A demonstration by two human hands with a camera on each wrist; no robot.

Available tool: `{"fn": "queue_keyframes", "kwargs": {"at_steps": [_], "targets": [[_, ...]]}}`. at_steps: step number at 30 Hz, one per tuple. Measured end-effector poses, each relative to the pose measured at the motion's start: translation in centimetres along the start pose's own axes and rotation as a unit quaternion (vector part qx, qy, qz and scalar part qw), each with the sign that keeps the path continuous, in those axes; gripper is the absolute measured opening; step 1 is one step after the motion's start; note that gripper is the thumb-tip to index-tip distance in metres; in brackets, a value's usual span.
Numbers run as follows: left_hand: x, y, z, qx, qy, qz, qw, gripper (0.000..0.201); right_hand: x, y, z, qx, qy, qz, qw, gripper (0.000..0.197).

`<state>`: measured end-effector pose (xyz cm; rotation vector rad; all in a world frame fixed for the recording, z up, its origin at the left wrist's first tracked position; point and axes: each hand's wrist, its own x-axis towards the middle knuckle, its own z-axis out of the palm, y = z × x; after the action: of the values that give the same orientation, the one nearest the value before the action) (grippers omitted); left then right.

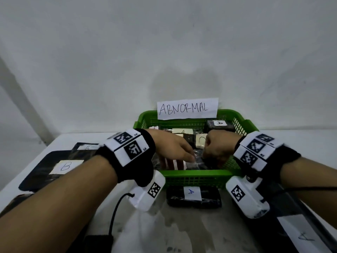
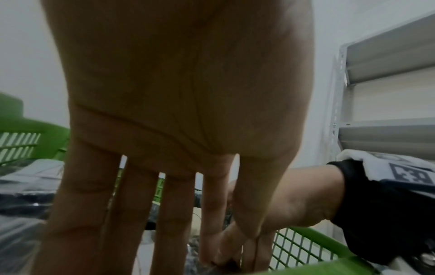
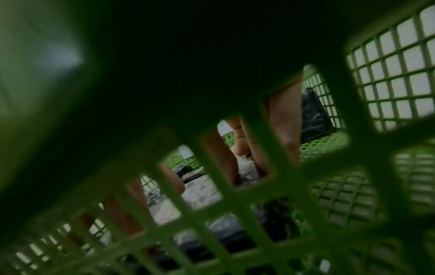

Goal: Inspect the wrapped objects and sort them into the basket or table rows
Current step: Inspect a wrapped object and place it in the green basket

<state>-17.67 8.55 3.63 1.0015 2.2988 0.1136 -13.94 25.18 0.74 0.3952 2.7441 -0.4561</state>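
Note:
Both my hands reach into the green basket (image 1: 193,173) that carries the paper sign "ABNORMAL" (image 1: 187,108). My left hand (image 1: 180,158) points its straight fingers (image 2: 172,214) down onto the film-wrapped items at the basket's near side. My right hand (image 1: 213,154) is curled like a fist just beside it and grips a dark wrapped object (image 1: 206,164) low in the basket. In the left wrist view the right hand (image 2: 294,201) lies against my left thumb. The right wrist view looks through the basket mesh (image 3: 270,186) at fingers (image 3: 284,130) above wrapped items.
More wrapped pieces lie deeper in the basket, one marked A (image 1: 218,126). On the table, an A-labelled wrapped block (image 1: 193,197) sits before the basket, B-labelled dark items (image 1: 54,167) lie left, and a long A-labelled item (image 1: 300,232) lies right. A black cable (image 1: 113,214) runs near my left forearm.

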Motion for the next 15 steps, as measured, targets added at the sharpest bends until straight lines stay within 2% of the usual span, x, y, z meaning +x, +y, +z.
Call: {"fn": "queue_keyframes", "kwargs": {"at_steps": [2, 6, 8, 10, 13, 15], "targets": [[0.1, -0.1, 0.1, -0.035, -0.003, -0.006, 0.999, 0.042, 0.1, 0.4, 0.0, 0.01, 0.009, -0.021, 1.0, 0.022], [-0.1, 0.2, 0.6, -0.058, 0.018, -0.009, 0.998, 0.044, -0.6, 0.6, -0.4, -0.014, 0.007, -0.073, 0.997, 0.002], [-0.5, 0.4, 0.8, -0.043, 0.035, 0.001, 0.998, 0.043, -1.4, 0.6, -1.0, -0.016, -0.001, -0.076, 0.997, 0.008], [-1.3, 0.6, 0.9, -0.02, 0.08, 0.017, 0.996, 0.037, -2.5, 0.6, -1.9, -0.018, 0.018, -0.078, 0.997, 0.015], [-2.8, 1.1, 1.3, -0.004, 0.181, 0.046, 0.982, 0.026, -4.6, 0.5, -3.1, -0.029, 0.112, -0.096, 0.989, 0.008], [-3.8, 1.6, 2.2, 0.017, 0.224, 0.065, 0.972, 0.021, -6.4, 0.7, -3.4, -0.039, 0.149, -0.105, 0.983, 0.008]]}}
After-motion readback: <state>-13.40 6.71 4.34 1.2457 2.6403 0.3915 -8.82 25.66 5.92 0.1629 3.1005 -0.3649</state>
